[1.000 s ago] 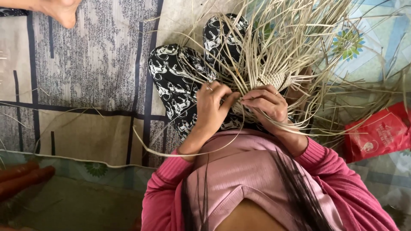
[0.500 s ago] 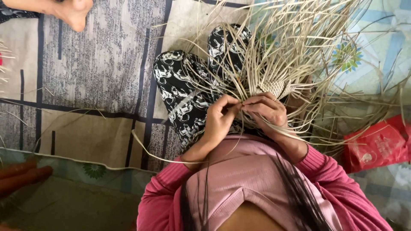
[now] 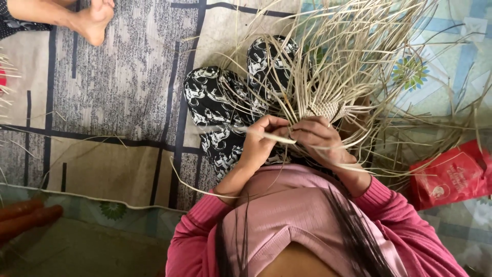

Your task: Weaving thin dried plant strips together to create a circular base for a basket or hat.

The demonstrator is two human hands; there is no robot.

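My left hand (image 3: 261, 141) now pinches one pale straw strand (image 3: 271, 136), pulled sideways across my lap; earlier fingertips met. Right hand (image 3: 320, 137) still grips the strand bundle under the woven patch (image 3: 325, 109). Red packet (image 3: 453, 174) right, on the mat (image 3: 113, 77).

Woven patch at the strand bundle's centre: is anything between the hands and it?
Nothing separate. The left hand and right hand sit just below the woven patch, already pinching pale strands that run out of it. Only those loose strands cross the small gap.
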